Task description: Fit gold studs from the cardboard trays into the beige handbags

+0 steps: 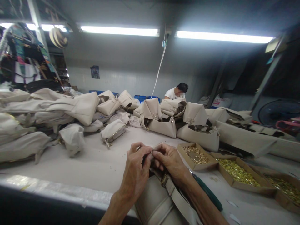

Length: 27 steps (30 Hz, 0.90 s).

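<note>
A cream handbag (157, 200) lies at the table's near edge in front of me, its strap and a metal buckle (164, 180) showing below my hands. My left hand (138, 165) is closed, thumb and fingers pinching a part of the bag's upper edge. Right against it, my right hand (170, 161) pinches the same part from the other side. The fingers cover most of what they hold, so any small piece between them is hidden. Beside my right forearm lies a tool with a dark green handle (207, 190), partly covered by the arm.
Cardboard trays of small gold metal parts stand to the right, the nearest tray (197, 156) close to my right hand. Cream bags (161, 126) line the table's far side, with more piled (77, 106) at left. Another person (174, 93) sits bent behind them. A fan (278, 112) stands far right.
</note>
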Tool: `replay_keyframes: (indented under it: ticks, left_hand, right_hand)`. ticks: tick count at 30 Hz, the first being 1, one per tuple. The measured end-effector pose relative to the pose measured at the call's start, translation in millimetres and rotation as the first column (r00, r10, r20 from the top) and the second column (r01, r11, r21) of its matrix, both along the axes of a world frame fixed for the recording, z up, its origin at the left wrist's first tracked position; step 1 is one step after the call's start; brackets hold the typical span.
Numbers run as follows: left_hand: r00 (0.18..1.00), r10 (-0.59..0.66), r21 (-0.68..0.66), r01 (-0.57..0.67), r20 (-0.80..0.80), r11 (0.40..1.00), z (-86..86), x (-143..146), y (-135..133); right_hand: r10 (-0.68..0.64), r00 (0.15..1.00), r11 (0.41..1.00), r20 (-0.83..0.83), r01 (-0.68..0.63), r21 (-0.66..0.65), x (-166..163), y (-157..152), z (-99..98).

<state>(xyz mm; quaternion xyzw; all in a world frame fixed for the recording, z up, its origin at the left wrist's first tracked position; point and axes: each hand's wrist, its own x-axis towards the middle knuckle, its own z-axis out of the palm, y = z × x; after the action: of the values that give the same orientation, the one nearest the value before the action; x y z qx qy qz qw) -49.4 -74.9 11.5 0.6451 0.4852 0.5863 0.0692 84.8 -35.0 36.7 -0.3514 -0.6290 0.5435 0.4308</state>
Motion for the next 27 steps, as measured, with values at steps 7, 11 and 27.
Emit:
replay_keyframes:
  ticks: [7, 11, 27]
  left_hand:
    - [0.999, 0.010, -0.007, -0.009, 0.031, 1.000, -1.4, 1, 2]
    - [1.000, 0.011, -0.005, -0.011, 0.010, 1.000, -1.8, 3, 2]
    - [0.998, 0.009, -0.221, -0.023, -0.065, 0.975, -7.6, -35, -40]
  right_hand:
    - [0.080, 0.994, 0.996, -0.070, -0.082, -0.034, 6, -4, 3.4]
    - [0.017, 0.998, 1.000, -0.054, -0.018, -0.017, 2, -5, 0.0]
    - [-0.046, 0.990, 0.998, -0.135, 0.050, 0.024, -8, -21, -17.1]
